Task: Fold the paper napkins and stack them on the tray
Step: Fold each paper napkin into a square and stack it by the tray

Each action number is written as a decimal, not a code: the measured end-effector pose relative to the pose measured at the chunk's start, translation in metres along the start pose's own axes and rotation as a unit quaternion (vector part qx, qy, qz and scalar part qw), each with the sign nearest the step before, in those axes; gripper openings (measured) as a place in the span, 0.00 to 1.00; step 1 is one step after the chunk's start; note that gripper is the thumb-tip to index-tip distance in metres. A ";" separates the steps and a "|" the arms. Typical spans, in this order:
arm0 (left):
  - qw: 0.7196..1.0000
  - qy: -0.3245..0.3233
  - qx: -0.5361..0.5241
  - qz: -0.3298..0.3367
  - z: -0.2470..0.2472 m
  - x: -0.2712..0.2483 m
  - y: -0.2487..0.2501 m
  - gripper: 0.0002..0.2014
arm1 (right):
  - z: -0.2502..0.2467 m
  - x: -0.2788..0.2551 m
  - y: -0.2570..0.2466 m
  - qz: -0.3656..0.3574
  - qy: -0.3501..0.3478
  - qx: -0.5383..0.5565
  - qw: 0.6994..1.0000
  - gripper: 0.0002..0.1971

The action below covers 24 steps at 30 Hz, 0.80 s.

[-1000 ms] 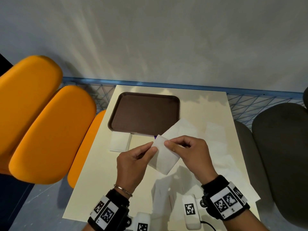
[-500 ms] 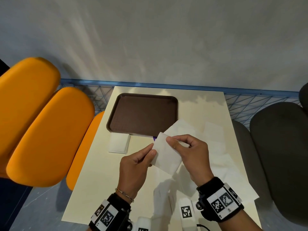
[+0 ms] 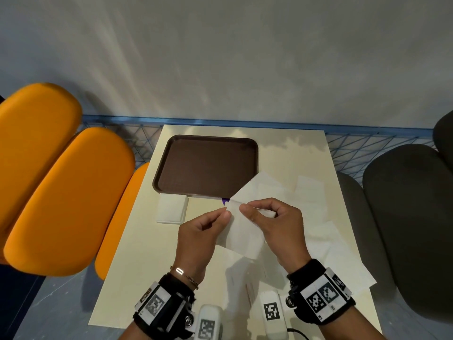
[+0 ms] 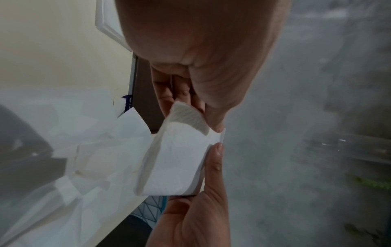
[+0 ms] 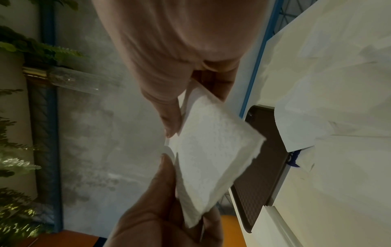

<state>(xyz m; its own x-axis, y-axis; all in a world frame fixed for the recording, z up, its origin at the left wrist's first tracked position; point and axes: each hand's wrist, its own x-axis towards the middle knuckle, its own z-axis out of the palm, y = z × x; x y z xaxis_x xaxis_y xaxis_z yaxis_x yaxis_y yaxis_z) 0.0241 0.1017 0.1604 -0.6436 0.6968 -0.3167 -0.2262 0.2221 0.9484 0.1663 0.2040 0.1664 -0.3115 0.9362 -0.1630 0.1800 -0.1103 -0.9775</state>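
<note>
Above the middle of the table, both hands hold one white paper napkin (image 3: pixel 241 236) in the air. My left hand (image 3: pixel 226 214) pinches its upper left edge between thumb and fingers. Just beside it, my right hand (image 3: pixel 246 207) pinches the top edge. In the left wrist view the napkin (image 4: pixel 177 160) curves, doubled over, between the left hand (image 4: pixel 204 121) and the right hand (image 4: pixel 211 167). The right wrist view shows the napkin (image 5: pixel 211 153) as a folded square. Behind them the brown tray (image 3: pixel 208 165) lies with nothing on it.
A small pile of folded white napkins (image 3: pixel 171 212) lies on the cream table (image 3: pixel 142 253) at the tray's front left corner. Several unfolded napkins (image 3: pixel 318 217) are spread over the table's right half. Orange seats (image 3: pixel 68 200) stand to the left, dark grey seats (image 3: pixel 411 217) to the right.
Both hands keep their pinch on the napkin. The two sets of fingertips have drawn slightly closer along its top edge; nothing else on the table has moved.
</note>
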 end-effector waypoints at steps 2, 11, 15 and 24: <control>1.000 -0.001 0.000 0.003 0.000 0.002 0.003 0.06 | 0.002 -0.001 -0.001 -0.001 -0.005 -0.002 1.000 0.07; 0.999 -0.010 0.031 0.024 -0.001 -0.005 0.001 0.04 | 0.007 -0.003 -0.001 0.004 0.004 -0.014 1.000 0.10; 0.997 -0.025 0.063 0.048 -0.001 -0.008 0.001 0.06 | 0.009 -0.005 -0.002 0.004 0.003 -0.012 1.000 0.10; 0.982 -0.048 0.164 0.086 -0.005 -0.005 -0.012 0.13 | 0.009 -0.007 0.000 0.017 -0.007 -0.014 1.000 0.10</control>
<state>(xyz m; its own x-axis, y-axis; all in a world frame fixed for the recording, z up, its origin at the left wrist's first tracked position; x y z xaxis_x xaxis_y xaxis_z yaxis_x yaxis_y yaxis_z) 0.0262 0.0924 0.1500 -0.5764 0.8006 -0.1636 0.1377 0.2925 0.9463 0.1601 0.1940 0.1664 -0.3172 0.9273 -0.1988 0.2173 -0.1330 -0.9670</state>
